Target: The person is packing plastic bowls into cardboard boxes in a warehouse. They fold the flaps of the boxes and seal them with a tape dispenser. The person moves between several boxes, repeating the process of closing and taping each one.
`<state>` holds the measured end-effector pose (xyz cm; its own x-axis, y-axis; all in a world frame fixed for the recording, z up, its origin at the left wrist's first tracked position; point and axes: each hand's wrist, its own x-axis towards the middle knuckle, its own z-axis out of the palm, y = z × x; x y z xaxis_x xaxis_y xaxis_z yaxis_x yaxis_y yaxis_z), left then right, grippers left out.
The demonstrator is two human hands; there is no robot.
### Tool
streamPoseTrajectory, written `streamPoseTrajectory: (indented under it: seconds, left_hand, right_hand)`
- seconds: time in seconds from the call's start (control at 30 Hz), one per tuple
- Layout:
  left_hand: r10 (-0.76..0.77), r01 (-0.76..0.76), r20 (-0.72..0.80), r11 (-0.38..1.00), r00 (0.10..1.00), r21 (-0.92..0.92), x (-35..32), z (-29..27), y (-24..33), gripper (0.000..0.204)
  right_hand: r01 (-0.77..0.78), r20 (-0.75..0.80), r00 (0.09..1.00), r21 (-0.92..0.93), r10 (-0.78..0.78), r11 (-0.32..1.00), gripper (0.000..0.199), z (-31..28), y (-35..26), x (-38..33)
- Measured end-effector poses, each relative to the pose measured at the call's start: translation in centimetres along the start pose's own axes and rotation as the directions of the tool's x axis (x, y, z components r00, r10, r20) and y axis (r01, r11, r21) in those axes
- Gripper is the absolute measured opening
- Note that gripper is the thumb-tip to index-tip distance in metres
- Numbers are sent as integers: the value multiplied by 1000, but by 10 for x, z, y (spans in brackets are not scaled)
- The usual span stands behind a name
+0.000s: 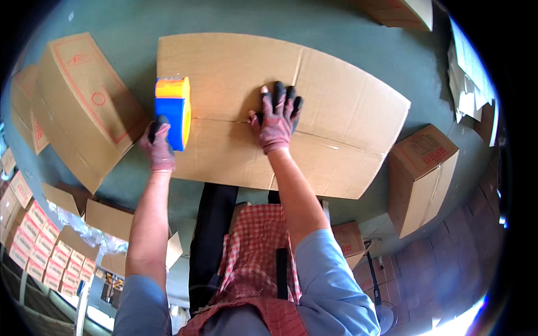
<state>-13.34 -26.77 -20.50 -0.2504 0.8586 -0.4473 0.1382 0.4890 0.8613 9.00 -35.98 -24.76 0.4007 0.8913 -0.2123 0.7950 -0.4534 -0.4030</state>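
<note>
A large brown cardboard box (235, 61) lies in front of me, its plain face up. A seam crosses that face from left to right; how deep the box is cannot be made out. My left hand (157, 144), in a red and black work glove, is closed on the lower part of a blue and yellow tape dispenser (177, 120). The dispenser stands on end at the box's left edge. Flat on the middle of the box, right by the seam, rests my right hand (276, 119), gloved the same way, fingers spread and holding nothing.
To the left stand tall cardboard boxes (84, 112) with red print. Another carton (423, 173) is on the right, and one more (398, 12) at the far right. Stacked small cartons (42, 241) and an open box (109, 221) with plastic wrap are at the lower left.
</note>
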Motion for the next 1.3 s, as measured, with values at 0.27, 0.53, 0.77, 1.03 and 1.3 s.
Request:
streamPoseTrajectory:
  seconds: [0.27,0.53,0.77,1.03,1.3]
  left_hand:
    - [-26,27,-84,999,996,17,5,-15,-2,25]
    - [-170,200,-147,953,974,229,-16,-38,55,34]
    - [-597,473,-210,767,774,-433,-216,-275,5,38]
    - [-656,836,-742,479,139,-267,-462,-418,-46,53]
    - [-630,744,-724,620,282,-250,-492,-422,-32,25]
  right_hand:
    - [-116,-144,987,-313,74,943,64,-43,139,-47]
    - [-78,90,991,-179,95,981,58,-100,98,-39]
    - [-152,393,917,180,71,972,34,-123,9,-74]
    - [-368,807,590,284,-14,886,19,-145,-182,-92]
    - [-239,868,495,178,-38,955,16,-108,-385,-92]
